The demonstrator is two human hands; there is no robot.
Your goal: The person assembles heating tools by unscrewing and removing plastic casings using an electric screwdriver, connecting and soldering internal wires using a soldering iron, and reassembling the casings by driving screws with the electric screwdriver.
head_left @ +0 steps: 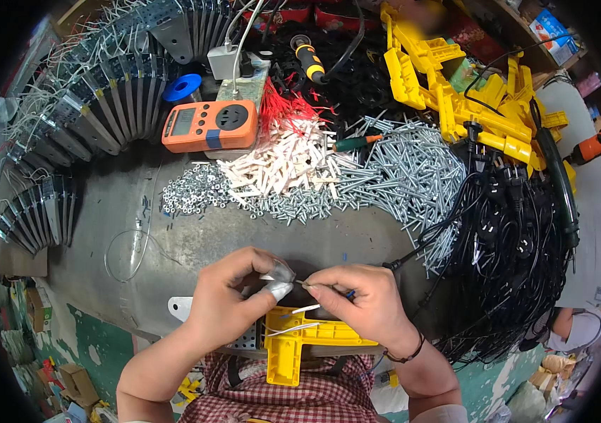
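My left hand (237, 285) and my right hand (357, 296) meet over the near edge of the bench, fingertips pinched close together. Pale wrapping covers the thumb and a finger of the left one. Between the fingertips runs a thin wire (301, 283); its exact ends are hidden by the fingers. Just below lies a yellow plastic housing (283, 359), T-shaped and hollow side up, with white leads (293, 329) across it. A perforated metal plate (247, 338) sits beside it, partly under my left forearm.
An orange meter (195, 127) stands behind piles of white sleeves (283, 158), nuts (195, 190) and screws (413, 169). Black power cords (505, 261) heap at right, yellow housings (456, 106) behind them. Metal plates with wires (96, 106) line the left. A soldering iron (309, 60) lies at back.
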